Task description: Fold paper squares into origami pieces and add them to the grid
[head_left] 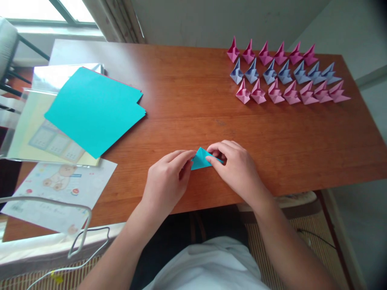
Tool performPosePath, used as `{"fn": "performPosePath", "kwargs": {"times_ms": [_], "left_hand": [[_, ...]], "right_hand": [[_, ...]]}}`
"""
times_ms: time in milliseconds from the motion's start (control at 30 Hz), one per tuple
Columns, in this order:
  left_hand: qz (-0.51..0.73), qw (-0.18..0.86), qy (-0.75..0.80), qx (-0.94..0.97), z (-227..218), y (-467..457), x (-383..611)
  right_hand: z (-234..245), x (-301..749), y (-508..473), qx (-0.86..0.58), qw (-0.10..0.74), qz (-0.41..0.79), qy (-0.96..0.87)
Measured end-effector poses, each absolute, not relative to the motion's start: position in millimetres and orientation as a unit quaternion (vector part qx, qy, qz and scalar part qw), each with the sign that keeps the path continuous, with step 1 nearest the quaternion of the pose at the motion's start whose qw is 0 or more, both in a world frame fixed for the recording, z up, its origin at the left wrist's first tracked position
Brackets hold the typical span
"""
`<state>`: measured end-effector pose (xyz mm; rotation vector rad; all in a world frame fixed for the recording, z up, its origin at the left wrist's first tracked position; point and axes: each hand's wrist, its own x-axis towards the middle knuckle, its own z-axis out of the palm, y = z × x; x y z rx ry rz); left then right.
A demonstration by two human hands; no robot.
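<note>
Fingers (183,157) of the left hand (166,175) pinch a turquoise folded-paper triangle (200,159). The right hand (237,164) pinches its opposite side.

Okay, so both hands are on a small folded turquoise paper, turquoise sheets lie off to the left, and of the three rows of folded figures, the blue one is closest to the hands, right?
Not quite: the blue row is the middle one. The head view shows the light pink row closest to the left hand and right hand. The rest is right.
</note>
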<state>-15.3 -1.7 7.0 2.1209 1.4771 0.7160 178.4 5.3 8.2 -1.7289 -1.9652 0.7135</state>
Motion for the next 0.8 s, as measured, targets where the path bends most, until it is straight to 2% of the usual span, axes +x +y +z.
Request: {"fn": "performPosePath", "kwargs": {"times_ms": [200,533,800], "left_hand": [[0.265,0.298,0.546,0.737,7.8,4.8,-23.9],[0.200,0.290,0.561,0.749,17.8,6.7,-25.0],[0.088,0.257,0.597,0.755,22.9,4.8,-18.6]], "right_hand": [[5.9,178.9,6.1,-0.626,0.221,0.263,-0.700],[2.1,176.9,4.0,-0.633,0.235,0.244,-0.696],[1.7,174.8,2.2,-0.639,0.233,0.230,-0.696]]}}
